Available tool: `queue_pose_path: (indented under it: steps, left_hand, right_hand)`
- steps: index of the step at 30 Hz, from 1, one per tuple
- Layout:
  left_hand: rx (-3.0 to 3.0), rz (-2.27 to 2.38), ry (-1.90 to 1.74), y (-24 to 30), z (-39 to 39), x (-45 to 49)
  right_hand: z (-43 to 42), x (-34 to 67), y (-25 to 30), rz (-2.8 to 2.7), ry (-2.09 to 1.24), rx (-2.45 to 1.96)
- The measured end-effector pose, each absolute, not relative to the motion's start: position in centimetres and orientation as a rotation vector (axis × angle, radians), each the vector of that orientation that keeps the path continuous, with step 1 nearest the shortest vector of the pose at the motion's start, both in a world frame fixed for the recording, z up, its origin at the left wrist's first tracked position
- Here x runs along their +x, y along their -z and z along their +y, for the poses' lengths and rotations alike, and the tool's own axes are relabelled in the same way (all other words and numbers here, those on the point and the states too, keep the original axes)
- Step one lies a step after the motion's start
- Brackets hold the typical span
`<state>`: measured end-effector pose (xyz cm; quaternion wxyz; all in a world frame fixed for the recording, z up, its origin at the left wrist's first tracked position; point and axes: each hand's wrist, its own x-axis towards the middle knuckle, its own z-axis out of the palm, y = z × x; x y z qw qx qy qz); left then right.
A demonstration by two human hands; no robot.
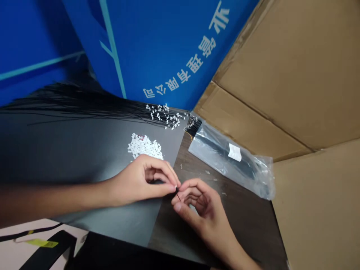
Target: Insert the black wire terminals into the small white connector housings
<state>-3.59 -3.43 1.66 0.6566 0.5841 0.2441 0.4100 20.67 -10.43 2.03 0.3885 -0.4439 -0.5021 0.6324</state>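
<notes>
My left hand [143, 180] pinches a tiny white piece [176, 187] between thumb and forefinger. From that piece a short length of thin black wire [178, 195] runs down to my right hand [199, 210], whose thumb and fingers close on it. The right forefinger touches the left fingertips. Just beyond my left hand lies a pile of small white pieces [144, 146] that look like plastic connector housings, partly hidden by the hand. At the back, a large bundle of black wires [92, 103] stretches across, with white pieces [168, 118] on or among its right-hand ends.
A clear plastic bag [230, 153] with black wires inside and a white label lies at the right. Cardboard [295, 75] walls the right side, and a blue printed panel [157, 45] the back. A grey mat [132, 221] covers the left of the dark wood table [174, 232].
</notes>
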Motion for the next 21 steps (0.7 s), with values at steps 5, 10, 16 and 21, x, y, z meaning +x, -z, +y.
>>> queue_pose_path:
  steps: [5, 10, 16, 21]
  left_hand:
    - [0.882, 0.679, -1.017, -4.1, 0.6, -5.9]
    - [0.866, 0.937, -1.036, -6.4, 5.6, -9.8]
    - [1.097, 1.09, -1.067, -7.8, 9.0, -13.4]
    - [1.771, 1.335, -1.132, -7.6, 10.8, -14.0]
  right_hand:
    - [-11.8, 21.4, -2.5, -1.769, -1.511, -1.15]
    - [-11.3, 20.9, -2.8, -1.95, -1.503, -1.101]
    - [-6.5, 20.5, -3.9, -2.153, -1.005, -1.379]
    - [2.4, 20.7, -5.8, -2.178, -0.58, -1.673]
